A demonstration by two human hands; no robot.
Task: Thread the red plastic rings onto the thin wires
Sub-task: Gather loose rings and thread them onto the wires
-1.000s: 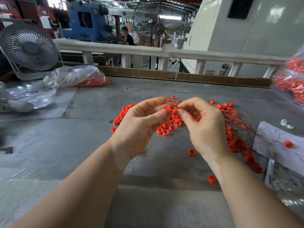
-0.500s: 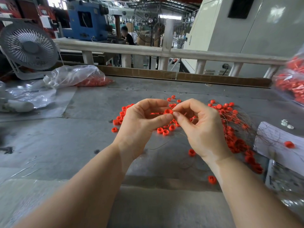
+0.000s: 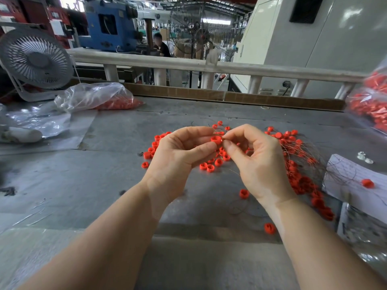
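Observation:
My left hand (image 3: 180,155) pinches a red plastic ring (image 3: 216,140) between thumb and forefinger above the grey table (image 3: 104,174). My right hand (image 3: 257,162) pinches the end of a thin wire (image 3: 223,137) right at the ring. Several loose red rings (image 3: 207,166) lie scattered under and beyond both hands. A bundle of thin wires with rings on them (image 3: 299,164) spreads to the right of my right hand.
A clear bag with red rings (image 3: 98,97) and a white fan (image 3: 35,59) sit at the back left. Another bag of rings (image 3: 370,101) hangs at the right edge. White paper (image 3: 351,178) with one ring lies at right. A railing (image 3: 188,63) borders the table's far side.
Both hands have stayed close together over the pile. The ring is now pinched in clear view at my left fingertips, with my right fingertips brought to its side.

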